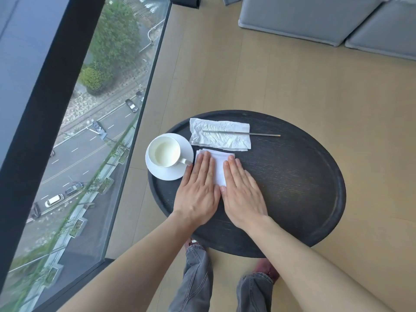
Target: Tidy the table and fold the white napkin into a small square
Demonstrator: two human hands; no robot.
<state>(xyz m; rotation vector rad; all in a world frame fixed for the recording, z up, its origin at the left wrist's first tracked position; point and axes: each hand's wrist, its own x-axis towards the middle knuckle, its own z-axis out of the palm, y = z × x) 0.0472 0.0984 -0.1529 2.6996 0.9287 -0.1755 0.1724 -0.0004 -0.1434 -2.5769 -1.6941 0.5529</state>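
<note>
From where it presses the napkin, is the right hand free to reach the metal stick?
Probably yes: the right hand lies flat on the napkin, and only bare table separates it from the metal stick.

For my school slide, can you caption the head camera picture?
Both hands, left and right, press a white napkin flat on a dark round table.

A grey sofa [333, 19] stands on the wooden floor [225, 75] beside a tall window [90, 109].
</note>
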